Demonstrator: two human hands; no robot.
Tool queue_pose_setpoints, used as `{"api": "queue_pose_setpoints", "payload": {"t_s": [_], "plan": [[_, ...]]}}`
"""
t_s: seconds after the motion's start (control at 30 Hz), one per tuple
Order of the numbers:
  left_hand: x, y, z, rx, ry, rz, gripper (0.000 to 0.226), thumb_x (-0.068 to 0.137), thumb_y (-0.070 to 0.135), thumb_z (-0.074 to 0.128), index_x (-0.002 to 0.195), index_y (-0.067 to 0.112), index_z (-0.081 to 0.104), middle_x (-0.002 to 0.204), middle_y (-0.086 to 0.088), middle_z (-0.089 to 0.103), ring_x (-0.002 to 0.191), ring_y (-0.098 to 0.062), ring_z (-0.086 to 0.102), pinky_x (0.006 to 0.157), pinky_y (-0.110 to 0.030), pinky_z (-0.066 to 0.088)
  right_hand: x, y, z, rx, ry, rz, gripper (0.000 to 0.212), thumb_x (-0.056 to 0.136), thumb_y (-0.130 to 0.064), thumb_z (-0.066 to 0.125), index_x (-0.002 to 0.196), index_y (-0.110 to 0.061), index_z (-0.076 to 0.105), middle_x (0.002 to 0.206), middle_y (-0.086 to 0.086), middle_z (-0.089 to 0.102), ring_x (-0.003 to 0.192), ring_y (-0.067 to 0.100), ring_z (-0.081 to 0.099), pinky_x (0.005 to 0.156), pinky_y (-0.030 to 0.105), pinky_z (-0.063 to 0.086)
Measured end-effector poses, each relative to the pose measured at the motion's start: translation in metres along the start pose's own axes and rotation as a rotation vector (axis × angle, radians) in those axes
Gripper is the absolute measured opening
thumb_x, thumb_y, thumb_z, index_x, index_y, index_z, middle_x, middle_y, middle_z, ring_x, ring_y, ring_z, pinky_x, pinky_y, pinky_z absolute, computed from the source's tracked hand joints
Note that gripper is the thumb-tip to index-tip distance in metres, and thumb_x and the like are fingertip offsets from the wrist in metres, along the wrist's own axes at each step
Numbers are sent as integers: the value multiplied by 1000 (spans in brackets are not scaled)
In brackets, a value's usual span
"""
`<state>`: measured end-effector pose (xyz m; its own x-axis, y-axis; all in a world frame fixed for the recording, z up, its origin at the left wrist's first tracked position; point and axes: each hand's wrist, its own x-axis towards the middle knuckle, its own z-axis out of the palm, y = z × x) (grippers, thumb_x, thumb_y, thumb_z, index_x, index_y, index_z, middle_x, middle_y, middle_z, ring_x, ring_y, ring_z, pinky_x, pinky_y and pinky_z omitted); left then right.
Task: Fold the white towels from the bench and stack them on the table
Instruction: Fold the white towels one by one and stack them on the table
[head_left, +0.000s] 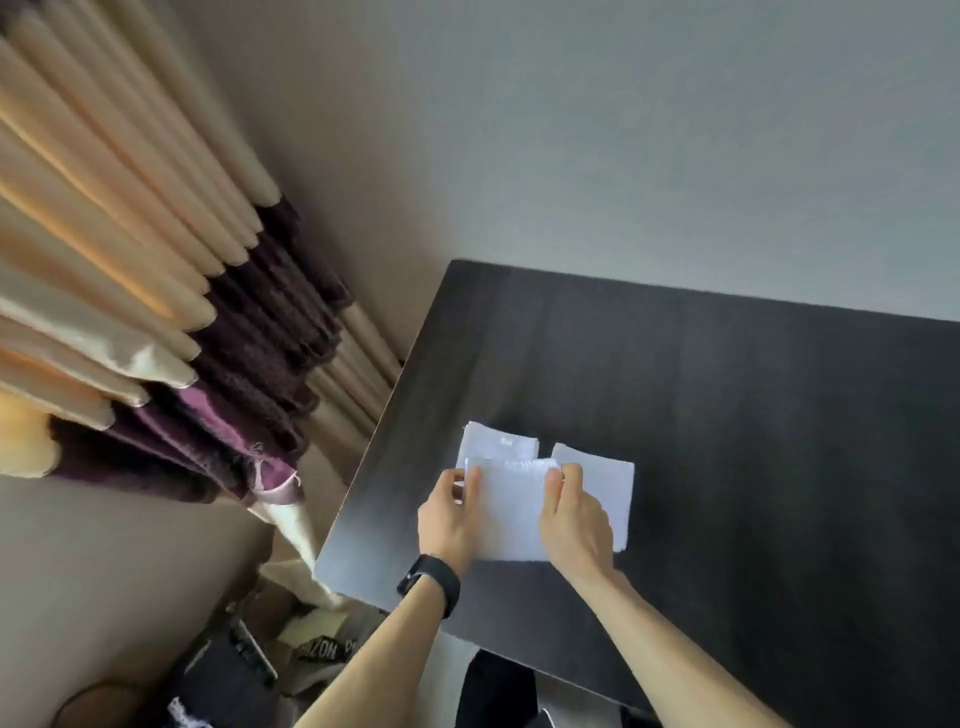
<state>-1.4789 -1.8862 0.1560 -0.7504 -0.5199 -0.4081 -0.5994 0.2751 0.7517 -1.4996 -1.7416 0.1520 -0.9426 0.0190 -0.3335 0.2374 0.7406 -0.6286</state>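
Dark, near-black wood-grain rectangular table (727, 415), flat top, far edge close to the grey wall; whether it touches can't be told. Near its left-front corner: 3 white terry towels, folded. Rear-left folded towel (498, 444) flat on top. Right folded towel (608, 488) just beside it, also flat. Front folded towel (511, 514) overlaps both, resting partly on them, near edge on tabletop. Rest of surface bare dark wood.

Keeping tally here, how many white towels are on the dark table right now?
3. One folded towel is held between both hands, one lies behind it toward the table's far side, and one lies to its right. Others could be hidden underneath.
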Motion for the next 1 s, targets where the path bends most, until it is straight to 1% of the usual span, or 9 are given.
{"api": "queue_pose_setpoints", "payload": {"t_s": [0.07, 0.17, 0.27, 0.33, 0.43, 0.57, 0.77, 0.9, 1.0], "plan": [[41, -5, -3, 50, -77, 7, 33, 96, 59, 46, 94, 29, 61, 92, 7, 68, 79, -13, 63, 63, -26, 49, 24, -12, 23, -42, 27, 59, 25, 106, -39, 19, 109, -21, 36, 84, 0, 63, 61, 11, 46, 51, 28, 31], [91, -8, -4, 180, -151, 30, 35, 97, 60, 41, 101, 30, 59, 92, 10, 67, 84, -15, 64, 73, -31, 54, 55, -25, 51, -89, 49, 140, 22, 106, -37, 19, 104, -21, 34, 87, 2, 66, 68, 21, 49, 61, 34, 38], [127, -14, 0, 276, -232, 40, 34, 99, 57, 36, 110, 30, 55, 95, 8, 65, 88, -21, 62, 77, -34, 53, 79, -28, 69, -159, 71, 199, 26, 106, -39, 18, 102, -21, 36, 88, 2, 68, 66, 20, 51, 59, 33, 39], [142, -18, 4, 325, -262, 59, 32, 101, 52, 35, 113, 29, 54, 96, 4, 65, 88, -24, 62, 77, -36, 53, 88, -30, 74, -210, 52, 224, 32, 107, -39, 18, 112, -19, 42, 93, 1, 68, 70, 20, 55, 58, 31, 36], [156, -27, 9, 415, -324, 75, 27, 102, 47, 34, 111, 29, 52, 96, 2, 65, 85, -25, 61, 77, -39, 55, 94, -31, 80, -280, 32, 272, 39, 107, -39, 20, 128, -16, 44, 104, 2, 69, 86, 21, 66, 61, 28, 36], [160, -32, 9, 443, -372, 84, 25, 103, 49, 31, 109, 31, 47, 95, 5, 62, 84, -21, 63, 78, -41, 58, 96, -34, 87, -331, 12, 328, 51, 107, -40, 20, 145, -10, 35, 111, 2, 68, 93, 18, 68, 64, 26, 38], [164, -25, 8, 512, -366, 109, 32, 101, 53, 31, 112, 29, 50, 100, 4, 66, 84, -21, 62, 78, -41, 57, 99, -37, 89, -312, 59, 366, 47, 107, -40, 21, 138, -11, 41, 104, 2, 69, 87, 19, 68, 63, 27, 41], [154, -28, 6, 473, -311, 172, 35, 96, 60, 39, 110, 29, 47, 108, 9, 55, 90, -20, 60, 80, -44, 54, 91, -39, 87, -313, 67, 343, 50, 105, -43, 30, 144, -13, 36, 125, 1, 63, 98, 19, 68, 73, 27, 51], [141, -40, 6, 399, -222, 274, 46, 93, 58, 49, 125, 26, 43, 126, 2, 49, 109, -21, 56, 80, -45, 56, 70, -34, 78, -309, 115, 274, 54, 100, -46, 46, 145, -18, 39, 135, -1, 56, 109, 19, 64, 80, 28, 55]]}}
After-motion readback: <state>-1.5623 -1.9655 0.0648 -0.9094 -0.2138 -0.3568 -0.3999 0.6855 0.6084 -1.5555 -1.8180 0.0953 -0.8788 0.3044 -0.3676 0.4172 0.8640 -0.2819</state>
